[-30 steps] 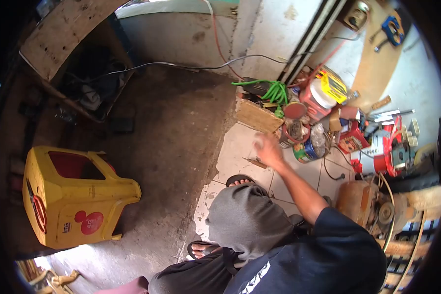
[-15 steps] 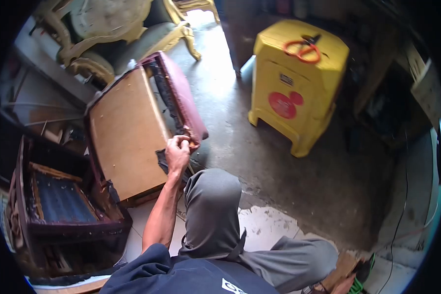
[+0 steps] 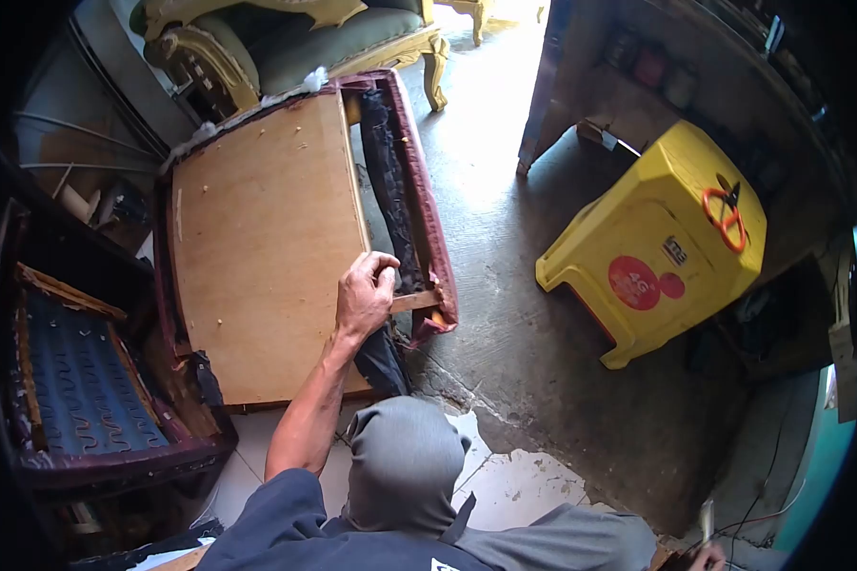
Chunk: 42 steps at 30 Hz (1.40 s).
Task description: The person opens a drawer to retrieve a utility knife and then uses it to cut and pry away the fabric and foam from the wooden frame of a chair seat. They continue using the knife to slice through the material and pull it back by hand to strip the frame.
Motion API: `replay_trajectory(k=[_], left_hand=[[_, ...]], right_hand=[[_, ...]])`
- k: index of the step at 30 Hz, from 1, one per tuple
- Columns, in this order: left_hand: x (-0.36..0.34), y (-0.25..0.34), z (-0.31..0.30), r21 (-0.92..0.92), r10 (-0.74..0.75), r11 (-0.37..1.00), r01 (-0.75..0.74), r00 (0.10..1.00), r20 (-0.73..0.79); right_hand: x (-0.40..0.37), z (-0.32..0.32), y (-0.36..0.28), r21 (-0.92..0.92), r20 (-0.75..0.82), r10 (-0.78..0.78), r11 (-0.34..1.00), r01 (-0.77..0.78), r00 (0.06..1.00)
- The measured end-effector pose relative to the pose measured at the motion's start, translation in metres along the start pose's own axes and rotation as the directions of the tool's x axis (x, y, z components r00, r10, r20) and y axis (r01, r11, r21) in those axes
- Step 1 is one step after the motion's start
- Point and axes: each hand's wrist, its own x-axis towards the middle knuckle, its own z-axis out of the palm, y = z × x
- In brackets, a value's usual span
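My left hand [image 3: 365, 293] has its thumb and fingers curled together at the edge of a plywood board [image 3: 267, 219]. What it pinches, if anything, is hidden. The board belongs to a tilted chair section with maroon upholstery [image 3: 435, 228]. Dark torn fabric [image 3: 381, 362] hangs below the hand, and a bare wooden strip [image 3: 416, 301] shows beside the fingers. At the bottom right edge my right hand [image 3: 709, 559] shows only in part, closed around a pale narrow object [image 3: 707, 519] whose kind I cannot make out.
A yellow plastic stool [image 3: 652, 257] stands at the right with orange-handled scissors [image 3: 727, 217] on top. At left sits a maroon chair frame with zigzag springs [image 3: 90, 390]. A gold-framed green chair [image 3: 343, 52] stands behind. A thin cable [image 3: 769, 476] hangs at the right.
The view has turned, so the stool appears farther right and tilted. My left hand has shifted from the section's corner onto the board's edge. My right hand has come into view at the bottom right.
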Motion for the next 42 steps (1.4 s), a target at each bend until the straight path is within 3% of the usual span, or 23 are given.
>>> replay_trajectory(k=[1,3,4,5,7,9,11,13,14,16,17,19,22,23,25,28,32,35,38,42], left_hand=[[0.006,-0.008,-0.006,0.034,0.083,0.996,-0.081,0.995,-0.056],[0.021,-0.026,-0.024,0.026,0.072,0.997,-0.070,0.994,-0.086],[0.027,-0.038,-0.033,0.089,0.159,0.986,-0.144,0.965,-0.207],[0.033,-0.050,-0.044,0.162,0.251,0.965,-0.208,0.915,-0.316],[0.036,-0.073,-0.064,0.141,0.226,0.972,-0.188,0.914,-0.337],[0.035,-0.089,-0.079,0.118,0.182,0.982,-0.146,0.897,-0.402],[0.032,-0.094,-0.081,0.016,0.135,0.990,-0.140,0.910,-0.391],[0.032,-0.094,-0.079,0.195,0.301,0.949,-0.249,0.900,-0.314],[0.032,-0.090,-0.079,0.237,0.314,0.939,-0.251,0.905,-0.286],[0.026,-0.092,-0.080,0.262,0.326,0.929,-0.261,0.912,-0.248],[0.031,-0.092,-0.079,0.281,0.343,0.920,-0.273,0.907,-0.244],[0.027,-0.092,-0.080,0.263,0.341,0.924,-0.279,0.911,-0.231],[0.031,-0.092,-0.080,0.244,0.332,0.931,-0.271,0.909,-0.254],[0.031,-0.092,-0.081,0.247,0.333,0.930,-0.271,0.906,-0.263],[0.030,-0.092,-0.079,0.244,0.323,0.934,-0.261,0.908,-0.268],[0.030,-0.096,-0.076,0.234,0.316,0.939,-0.253,0.902,-0.293],[0.033,-0.094,-0.074,0.223,0.295,0.947,-0.231,0.901,-0.318],[0.033,-0.095,-0.075,0.213,0.288,0.950,-0.227,0.902,-0.323],[0.033,-0.093,-0.074,0.210,0.292,0.950,-0.231,0.897,-0.333],[0.033,-0.097,-0.074,0.210,0.301,0.948,-0.241,0.893,-0.335]], right_hand=[[0.018,0.000,-0.046,0.164,-0.054,-0.025,0.986,0.034,0.998],[0.062,0.031,-0.073,0.417,0.191,0.112,0.890,-0.184,0.975],[0.079,0.043,-0.096,0.572,0.463,0.179,0.688,-0.447,0.868],[0.080,0.038,-0.188,0.651,0.526,0.096,0.594,-0.473,0.845],[0.092,0.066,-0.275,0.827,0.513,-0.132,0.341,-0.447,0.848],[0.084,0.082,-0.385,0.888,0.415,-0.104,0.260,-0.378,0.904],[0.084,0.095,-0.461,0.868,0.495,-0.290,0.205,-0.452,0.819],[0.099,0.123,-0.511,0.797,0.576,-0.541,0.208,-0.567,0.613],[0.091,0.123,-0.553,0.786,0.579,-0.558,0.188,-0.590,0.594],[0.087,0.140,-0.620,0.796,0.597,-0.585,0.344,-0.498,0.549],[0.089,0.161,-0.642,0.829,0.545,-0.655,0.327,-0.453,0.524],[0.084,0.198,-0.693,0.875,0.485,-0.676,0.386,-0.294,0.555],[0.077,0.240,-0.750,0.845,0.533,-0.717,0.479,-0.238,0.450],[0.075,0.251,-0.766,0.825,0.550,-0.702,0.542,-0.163,0.453],[0.078,0.306,-0.798,0.684,0.342,-0.698,0.644,0.342,0.629],[0.071,0.317,-0.818,0.719,0.298,-0.683,0.620,0.314,0.667],[0.076,0.338,-0.836,0.658,0.197,-0.668,0.632,0.408,0.718],[0.074,0.306,-0.839,0.590,0.315,-0.670,0.693,0.414,0.672],[0.067,0.318,-0.847,0.561,0.247,-0.635,0.709,0.427,0.732],[0.057,0.328,-0.853,0.469,0.258,-0.693,0.699,0.540,0.674]])
